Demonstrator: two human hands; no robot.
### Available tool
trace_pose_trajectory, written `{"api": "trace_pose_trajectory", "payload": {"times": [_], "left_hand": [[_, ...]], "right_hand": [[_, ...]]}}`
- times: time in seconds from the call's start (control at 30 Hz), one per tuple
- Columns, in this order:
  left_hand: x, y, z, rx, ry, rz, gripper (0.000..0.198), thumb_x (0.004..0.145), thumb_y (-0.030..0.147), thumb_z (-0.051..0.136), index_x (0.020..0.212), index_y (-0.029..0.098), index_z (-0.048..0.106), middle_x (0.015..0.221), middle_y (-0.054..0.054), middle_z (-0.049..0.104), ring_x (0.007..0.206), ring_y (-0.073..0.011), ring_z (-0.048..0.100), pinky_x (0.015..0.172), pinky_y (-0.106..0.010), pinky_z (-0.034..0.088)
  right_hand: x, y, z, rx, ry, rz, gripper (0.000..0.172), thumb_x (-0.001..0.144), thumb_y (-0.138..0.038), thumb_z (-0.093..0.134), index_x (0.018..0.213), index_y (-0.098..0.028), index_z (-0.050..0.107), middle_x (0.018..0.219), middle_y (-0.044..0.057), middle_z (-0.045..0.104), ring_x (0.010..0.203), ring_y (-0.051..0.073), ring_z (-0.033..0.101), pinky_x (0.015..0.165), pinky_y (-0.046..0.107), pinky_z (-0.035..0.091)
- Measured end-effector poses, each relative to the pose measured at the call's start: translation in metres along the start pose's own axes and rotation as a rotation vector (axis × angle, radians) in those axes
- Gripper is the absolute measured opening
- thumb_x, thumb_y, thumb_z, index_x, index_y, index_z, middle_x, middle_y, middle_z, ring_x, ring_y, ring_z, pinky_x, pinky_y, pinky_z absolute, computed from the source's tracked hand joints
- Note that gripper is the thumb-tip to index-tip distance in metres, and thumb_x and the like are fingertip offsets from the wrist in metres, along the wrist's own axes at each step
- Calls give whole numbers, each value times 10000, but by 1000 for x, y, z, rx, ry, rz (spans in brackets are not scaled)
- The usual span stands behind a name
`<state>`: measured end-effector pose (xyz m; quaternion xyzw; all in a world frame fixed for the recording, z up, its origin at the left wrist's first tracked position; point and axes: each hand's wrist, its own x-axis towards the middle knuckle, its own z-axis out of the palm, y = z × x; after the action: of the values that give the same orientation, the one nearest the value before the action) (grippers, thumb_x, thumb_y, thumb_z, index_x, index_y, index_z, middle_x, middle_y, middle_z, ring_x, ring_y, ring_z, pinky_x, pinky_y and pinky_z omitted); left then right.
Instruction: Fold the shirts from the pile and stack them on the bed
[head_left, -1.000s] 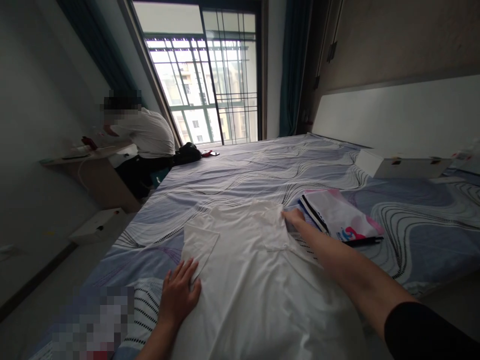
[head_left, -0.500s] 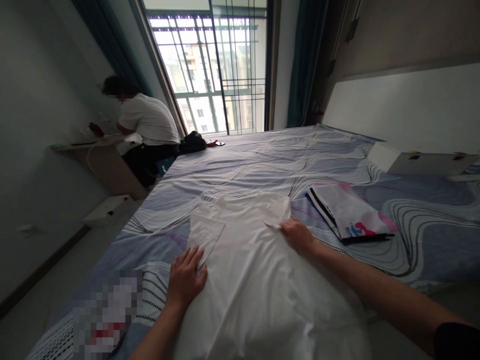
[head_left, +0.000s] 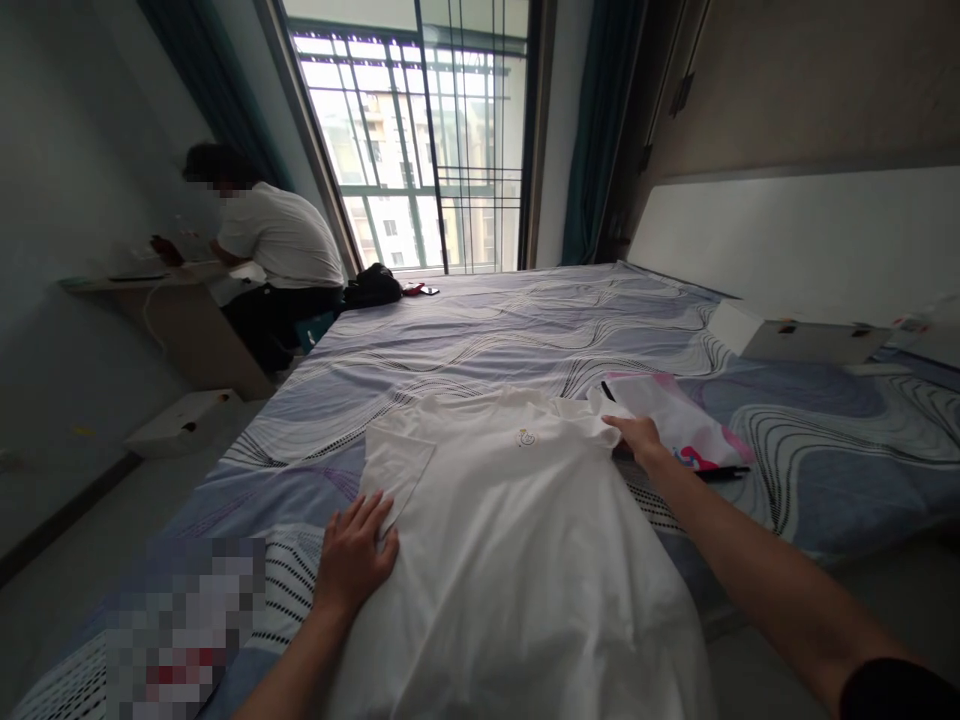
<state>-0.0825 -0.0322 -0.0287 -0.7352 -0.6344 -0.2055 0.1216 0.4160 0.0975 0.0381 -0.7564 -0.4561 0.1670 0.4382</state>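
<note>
A white T-shirt [head_left: 495, 530] lies spread on the bed, its collar toward the window and a small printed motif on the chest. My left hand [head_left: 356, 555] rests flat on the shirt's left side just below the sleeve, fingers stretched out. At the other side, my right hand [head_left: 634, 438] pinches the edge of the right sleeve and holds it out to the right. That sleeve overlaps part of a white and pink plastic bag [head_left: 675, 410] with a dark edge.
The bed [head_left: 495, 340] has a wavy-patterned sheet. A white box [head_left: 802, 340] sits at the right by the headboard [head_left: 795, 220]. A blurred package [head_left: 187, 630] lies at lower left. Beyond the far left edge, a person [head_left: 277, 235] sits at a desk, near a black bag [head_left: 373, 286].
My right hand has drawn the right sleeve outward to the right, over the bag's edge. The chest motif has come into sight. My left hand stays on the shirt.
</note>
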Motion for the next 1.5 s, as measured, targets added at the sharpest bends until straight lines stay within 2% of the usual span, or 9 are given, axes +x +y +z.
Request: {"api": "trace_pose_trajectory", "payload": {"times": [0.23, 0.4, 0.5, 0.73, 0.93, 1.07, 1.23, 1.37, 1.5], "left_hand": [[-1, -1, 1, 20, -11, 6, 443, 866, 340, 500, 1268, 232, 649, 1399, -76, 623, 1316, -324, 534, 1132, -559, 344], [-2, 0, 1, 32, -17, -2, 444, 868, 325, 491, 1274, 228, 643, 1406, -71, 618, 1325, -319, 525, 1133, -560, 336], [-2, 0, 1, 29, -16, -6, 446, 864, 323, 496, 1276, 238, 643, 1409, -69, 615, 1327, -317, 522, 1138, -556, 331], [-2, -3, 3, 21, -25, -13, 449, 859, 326, 498, 1278, 250, 643, 1414, -59, 612, 1333, -319, 518, 1124, -560, 353], [-5, -8, 7, 31, 3, 11, 441, 859, 317, 506, 1276, 266, 642, 1416, -51, 611, 1327, -305, 524, 1117, -527, 368], [-6, -11, 9, 31, 17, 20, 442, 853, 314, 519, 1277, 280, 640, 1405, -45, 621, 1317, -298, 534, 1101, -510, 389], [-5, -12, 10, 37, 10, 16, 452, 843, 311, 525, 1280, 287, 639, 1405, -47, 620, 1311, -301, 535, 1090, -516, 399], [-4, -11, 9, 33, 1, 18, 460, 835, 319, 530, 1279, 287, 641, 1404, -48, 620, 1315, -306, 531, 1088, -513, 401], [-4, -11, 9, 37, 2, 19, 459, 829, 319, 524, 1269, 274, 647, 1403, -49, 621, 1309, -313, 534, 1083, -529, 405]], "right_hand": [[-39, -36, 22, -86, -39, -171, 276, 861, -274, 559, 1064, -139, 688, 1091, 164, 731, 1061, 288, 669, 910, 352, 517], [-99, -23, 25, -292, -807, -977, 337, 704, -107, 622, 1006, -232, 702, 1483, 86, 529, 1421, 273, 410, 1170, 431, 318], [-104, -15, 21, -308, -1002, -938, 419, 658, -94, 621, 1040, -245, 708, 1501, 68, 513, 1409, 282, 432, 1184, 450, 286], [-65, -44, 69, -271, -606, -702, 422, 816, -111, 499, 1178, -231, 680, 1223, 60, 705, 1169, 214, 626, 1051, 344, 435], [-55, -95, 142, -405, -756, -1100, 775, 672, -16, 558, 1402, -276, 539, 1475, 46, 541, 1440, 243, 362, 1172, 468, 258], [-42, -121, 167, -574, -913, -1165, 615, 585, -71, 707, 1153, -308, 709, 1151, 27, 735, 1326, 278, 473, 1192, 558, 91], [24, -129, 146, -794, -738, -897, 191, 570, -50, 737, 671, -212, 725, 863, 73, 748, 1212, 269, 539, 1191, 491, 133], [69, -126, 115, -823, -568, -724, 284, 659, -78, 701, 923, -170, 749, 1097, 148, 718, 1279, 343, 488, 1161, 630, 95], [33, -108, 104, -743, -391, -596, 533, 846, -245, 600, 1365, -130, 561, 1422, 216, 532, 1335, 352, 449, 1154, 578, 210]]}}
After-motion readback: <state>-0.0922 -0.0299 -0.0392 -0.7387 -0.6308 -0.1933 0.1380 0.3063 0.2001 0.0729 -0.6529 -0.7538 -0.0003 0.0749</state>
